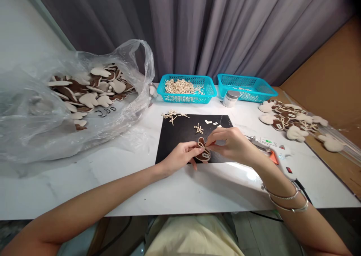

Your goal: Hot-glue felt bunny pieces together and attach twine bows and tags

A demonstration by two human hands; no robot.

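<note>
Between thumb and fingers, my left hand (180, 156) holds a small brown fabric piece (200, 140) with cream edging, rounded like a rabbit's head or a tiny shoe. A pale label (205, 155) with dark print sits on its lower part. My right hand (232, 143) is closed in a pinch at the piece's upper right, on a cream cord bow (202, 146) lying across it. The fingertips partly hide the bow. Under both hands is a black mat (170, 143). Another cord bow (199, 128) and several small labels (215, 123) rest on the mat.
A plastic bag (124, 124) of fabric pieces spreads at left. One blue basket (186, 100) holds cord bows; another blue basket (248, 94) stands right of it. A lidded jar (231, 98), glue gun (282, 156) and pile of labelled pieces (284, 118) are at right.
</note>
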